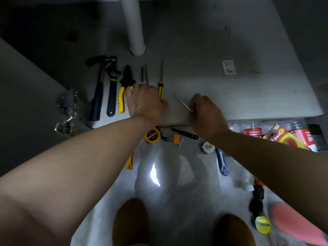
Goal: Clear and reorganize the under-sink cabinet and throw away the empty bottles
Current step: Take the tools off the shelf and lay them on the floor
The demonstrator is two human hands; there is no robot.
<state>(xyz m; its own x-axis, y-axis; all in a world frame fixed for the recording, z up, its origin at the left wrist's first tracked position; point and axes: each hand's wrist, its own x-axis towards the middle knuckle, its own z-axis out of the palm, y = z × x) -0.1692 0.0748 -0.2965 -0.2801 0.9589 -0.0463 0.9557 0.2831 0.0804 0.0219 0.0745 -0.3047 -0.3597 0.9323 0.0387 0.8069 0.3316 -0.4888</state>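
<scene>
right hand (pixel 205 114) pinching thin rod (pixel 185 105), pipe (pixel 133 25) behind hammer (pixel 98 93), wrench (pixel 112 93), pliers (pixel 124 86)

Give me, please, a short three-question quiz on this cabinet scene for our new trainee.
1. True or false: the hammer lies at the left end of the row of tools on the cabinet floor.
2. Where is the yellow tape measure? A) in the row of tools inside the cabinet; B) on the room floor just in front of the cabinet; C) on top of the hammer.
3. Short answer: which hand pinches the thin metal shaft?

Key: 1 true; 2 B; 3 the right hand.
</scene>
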